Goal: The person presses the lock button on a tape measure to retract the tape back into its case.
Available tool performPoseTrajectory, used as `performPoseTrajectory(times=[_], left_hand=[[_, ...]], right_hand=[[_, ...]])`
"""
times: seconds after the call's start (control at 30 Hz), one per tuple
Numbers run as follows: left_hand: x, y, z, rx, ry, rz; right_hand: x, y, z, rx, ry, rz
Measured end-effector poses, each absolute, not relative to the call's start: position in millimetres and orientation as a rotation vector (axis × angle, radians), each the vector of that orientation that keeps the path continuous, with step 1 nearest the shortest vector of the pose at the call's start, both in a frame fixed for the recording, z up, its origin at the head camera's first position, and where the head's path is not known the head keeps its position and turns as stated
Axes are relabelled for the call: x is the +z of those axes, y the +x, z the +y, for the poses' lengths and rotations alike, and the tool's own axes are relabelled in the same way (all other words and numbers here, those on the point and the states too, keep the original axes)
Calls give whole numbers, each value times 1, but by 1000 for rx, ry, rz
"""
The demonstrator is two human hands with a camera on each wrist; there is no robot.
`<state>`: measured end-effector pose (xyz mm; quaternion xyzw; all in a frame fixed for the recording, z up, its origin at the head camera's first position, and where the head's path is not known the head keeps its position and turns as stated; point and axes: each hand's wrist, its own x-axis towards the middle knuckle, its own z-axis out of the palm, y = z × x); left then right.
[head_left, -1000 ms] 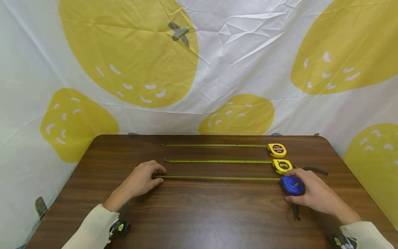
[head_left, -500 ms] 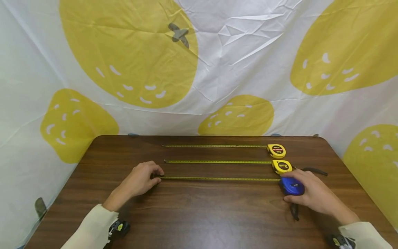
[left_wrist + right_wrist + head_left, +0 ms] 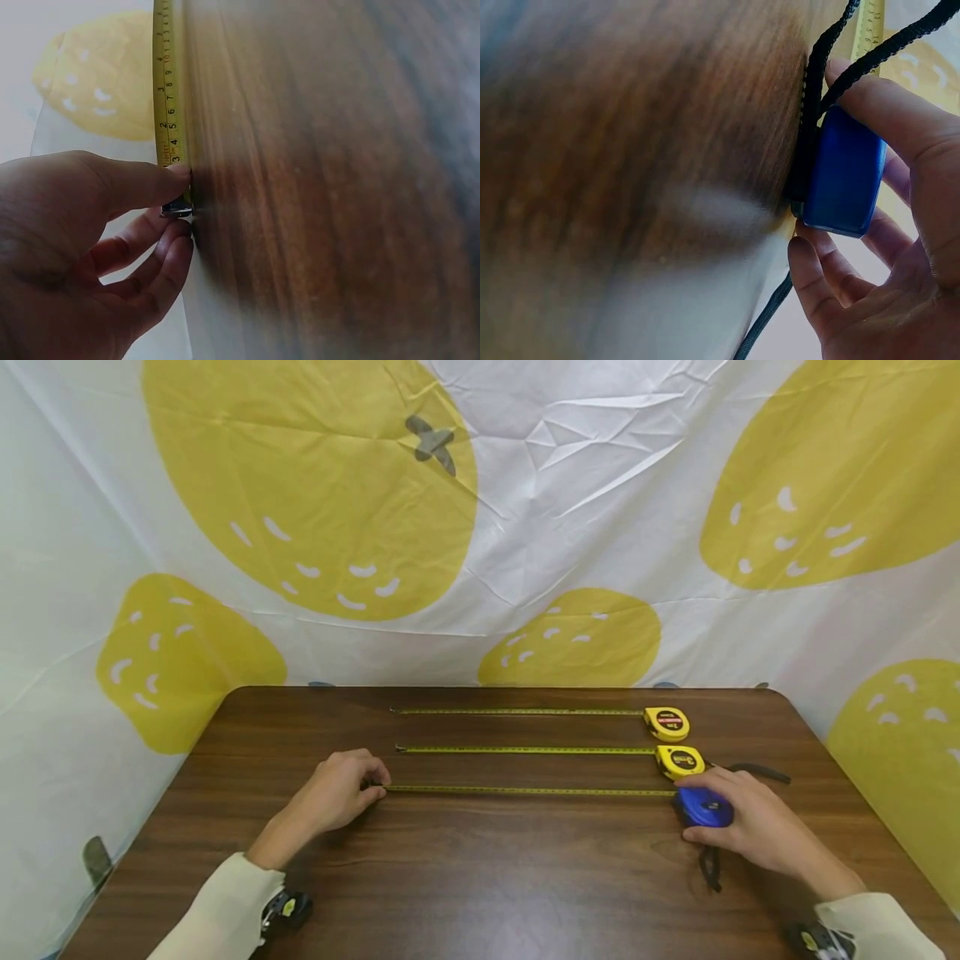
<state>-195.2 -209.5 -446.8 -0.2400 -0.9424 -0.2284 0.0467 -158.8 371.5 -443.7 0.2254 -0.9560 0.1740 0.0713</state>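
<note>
A blue tape measure (image 3: 705, 807) lies on the table with its yellow blade (image 3: 525, 791) drawn out to the left. My right hand (image 3: 765, 822) grips its case between thumb and fingers, as the right wrist view also shows. At the far end of the blade, my left hand (image 3: 341, 789) pinches the tip. In the left wrist view the thumb lies on the blade just above the metal end hook (image 3: 177, 208), with curled fingers by the hook. A black cord (image 3: 829, 60) hangs from the blue case.
Behind it lie two yellow tape measures, one nearer (image 3: 680, 762) and one farther (image 3: 667, 724), their blades also drawn out leftward and roughly parallel. A dark strap (image 3: 761, 771) trails right from the nearer one. A fruit-print cloth (image 3: 570, 527) hangs behind the brown table (image 3: 510, 885).
My left thumb and fingers have closed in on the blade's tip, moving slightly left. The right hand and the blue tape measure have barely moved.
</note>
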Motion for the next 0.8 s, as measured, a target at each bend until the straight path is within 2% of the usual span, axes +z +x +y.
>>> performPoseTrajectory(times=[0.8], left_hand=[[-442,-196,-218,-786,-695,-2822]], right_hand=[[-439,-164,377,494,789,-2663]])
